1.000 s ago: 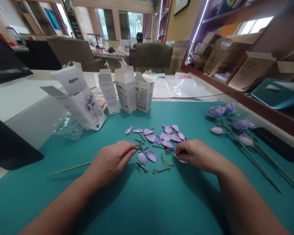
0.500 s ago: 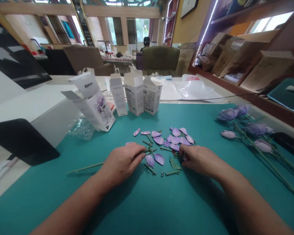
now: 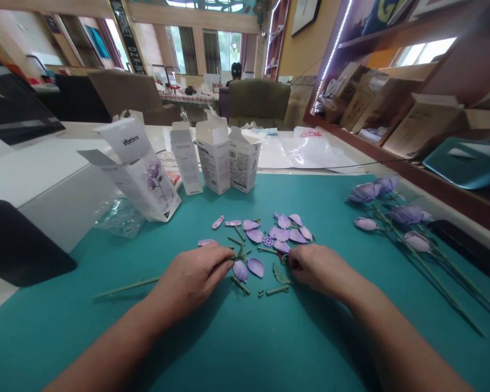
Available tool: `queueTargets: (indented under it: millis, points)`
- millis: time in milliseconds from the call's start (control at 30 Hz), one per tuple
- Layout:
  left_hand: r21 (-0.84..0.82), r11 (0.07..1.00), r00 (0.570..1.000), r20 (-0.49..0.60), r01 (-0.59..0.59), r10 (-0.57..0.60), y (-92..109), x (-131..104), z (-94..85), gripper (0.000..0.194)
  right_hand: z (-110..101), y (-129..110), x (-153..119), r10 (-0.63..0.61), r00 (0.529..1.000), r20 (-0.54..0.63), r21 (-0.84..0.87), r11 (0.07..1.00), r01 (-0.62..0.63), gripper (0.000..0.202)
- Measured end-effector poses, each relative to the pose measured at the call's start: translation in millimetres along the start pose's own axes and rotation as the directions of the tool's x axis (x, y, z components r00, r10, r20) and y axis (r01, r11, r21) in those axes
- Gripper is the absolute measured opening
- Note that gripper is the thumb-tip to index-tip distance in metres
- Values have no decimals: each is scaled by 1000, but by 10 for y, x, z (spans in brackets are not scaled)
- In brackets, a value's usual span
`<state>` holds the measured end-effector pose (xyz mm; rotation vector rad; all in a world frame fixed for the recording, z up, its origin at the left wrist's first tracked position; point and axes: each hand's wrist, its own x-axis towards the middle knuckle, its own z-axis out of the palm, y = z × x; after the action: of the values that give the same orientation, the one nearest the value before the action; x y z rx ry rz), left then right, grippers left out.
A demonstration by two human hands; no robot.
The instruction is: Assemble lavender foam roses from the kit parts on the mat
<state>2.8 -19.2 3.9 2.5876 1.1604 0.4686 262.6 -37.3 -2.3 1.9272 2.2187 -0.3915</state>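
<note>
My left hand (image 3: 194,275) is closed, thumb and fingers pinched on a green plastic flower stem (image 3: 126,287). One end of the stem sticks out to the left; branched green tips (image 3: 240,251) show at the fingertips. My right hand (image 3: 320,268) is closed too, its fingers curled down at the mat, and what they pinch is hidden. Beside it lie a green leaf (image 3: 281,273) and a small red part (image 3: 280,255). Loose purple petals (image 3: 281,234), a purple lattice disc (image 3: 268,240) and short green stem pieces (image 3: 277,291) are spread between and beyond both hands.
Opened white boxes (image 3: 214,158) stand at the back of the green mat (image 3: 245,348), with a clear plastic bag (image 3: 120,218) at left. Assembled purple flowers (image 3: 408,214) lie at right near a black phone-like object (image 3: 467,247). A dark tablet-like panel (image 3: 22,245) is far left.
The whole view has shifted, so the mat and parts sit further left in the picture. Both hands keep nearly the same places among the parts, fingers still closed.
</note>
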Motion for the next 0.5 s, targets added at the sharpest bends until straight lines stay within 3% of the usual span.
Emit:
queueTargets:
  millis: [133, 233, 367, 500]
  points:
    - [18, 1000, 1000, 26, 10, -10, 35, 5, -23, 30, -36, -43, -28, -19, 998, -58, 25, 999, 20, 16]
    - [12, 1000, 999, 38, 14, -15, 69, 3, -46, 28, -98, -86, -84, -65, 984, -164, 211, 972, 99, 13]
    - [-6, 1000, 1000, 25, 9, -9, 86, -3, -54, 27, -113, -114, -105, -88, 964, -251, 511, 834, 209, 7]
    - [-15, 1000, 1000, 21, 6, -5, 79, -6, -48, 27, -45, -58, -46, -74, 948, -309, 626, 735, 261, 12]
